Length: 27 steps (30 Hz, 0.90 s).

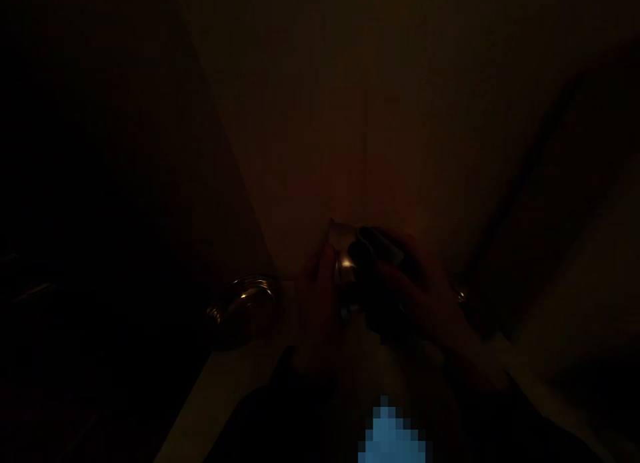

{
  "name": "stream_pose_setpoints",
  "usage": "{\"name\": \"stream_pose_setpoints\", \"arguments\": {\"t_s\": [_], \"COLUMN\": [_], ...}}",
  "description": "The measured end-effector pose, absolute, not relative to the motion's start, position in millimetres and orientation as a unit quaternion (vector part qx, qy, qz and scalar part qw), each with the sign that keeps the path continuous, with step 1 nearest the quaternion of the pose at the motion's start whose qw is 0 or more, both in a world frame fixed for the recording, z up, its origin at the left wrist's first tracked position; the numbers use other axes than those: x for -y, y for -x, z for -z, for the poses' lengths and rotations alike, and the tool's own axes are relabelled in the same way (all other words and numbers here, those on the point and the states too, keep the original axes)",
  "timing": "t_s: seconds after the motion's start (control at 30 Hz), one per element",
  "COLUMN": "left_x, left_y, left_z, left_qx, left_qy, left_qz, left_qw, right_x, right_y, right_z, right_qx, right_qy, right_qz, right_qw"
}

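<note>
The picture is very dark. Near the middle, my left hand (320, 289) grips the left side of a shiny metal vessel (345, 259), perhaps a small cup or pot, which catches a bright glint. On its right side, my right hand (433, 286) is closed around a dark cloth (377, 303) that lies against the metal. The cloth and my fingers cover much of the vessel's right and lower part. Its full shape cannot be made out.
Left of my left hand is a round, shiny metal dish (245, 306) with a glinting rim. Another small glint (461, 294) shows beyond my right wrist. Pale edges run below both forearms, and a blue pixelated patch (393, 436) fills the bottom middle.
</note>
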<state>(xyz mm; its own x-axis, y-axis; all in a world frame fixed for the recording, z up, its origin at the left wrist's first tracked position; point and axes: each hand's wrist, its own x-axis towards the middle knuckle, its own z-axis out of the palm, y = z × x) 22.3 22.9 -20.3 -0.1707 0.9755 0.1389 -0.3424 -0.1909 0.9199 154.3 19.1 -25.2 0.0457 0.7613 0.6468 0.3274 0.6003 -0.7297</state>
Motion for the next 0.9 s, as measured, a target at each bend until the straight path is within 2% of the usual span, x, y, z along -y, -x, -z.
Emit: {"name": "stream_pose_setpoints", "arguments": {"t_s": [0.07, 0.2, 0.3, 0.47, 0.53, 0.67, 0.9], "left_x": [-24.9, -23.9, -25.0, -26.8, -24.2, -19.9, -23.2], "left_y": [-21.3, -16.6, -13.7, -10.9, -10.4, -10.8, -9.1], "left_z": [21.6, 19.2, 19.6, 19.0, 13.2, 4.3, 19.9], "left_qx": [-0.400, -0.432, -0.442, -0.429, -0.469, -0.483, -0.492], "left_qy": [-0.405, -0.386, -0.351, -0.345, -0.328, -0.348, -0.327], "left_qz": [-0.658, -0.644, -0.641, -0.640, -0.614, -0.617, -0.642], "left_qw": [0.493, 0.500, 0.520, 0.536, 0.543, 0.515, 0.488], "right_x": [-17.8, -16.3, -17.2, -23.3, -24.9, -23.0, -16.0], "right_y": [-156.3, -154.9, -151.8, -145.5, -143.5, -140.9, -135.4], "right_z": [27.9, 31.9, 35.3, 48.7, 54.2, 58.8, 59.4], "right_qx": [0.722, 0.816, 0.834, 0.794, 0.777, 0.778, 0.782], "right_qy": [0.389, 0.365, 0.364, 0.375, 0.384, 0.372, 0.359], "right_qz": [-0.154, -0.006, 0.071, 0.127, 0.144, 0.191, 0.232], "right_qw": [0.550, 0.449, 0.408, 0.462, 0.478, 0.469, 0.453]}}
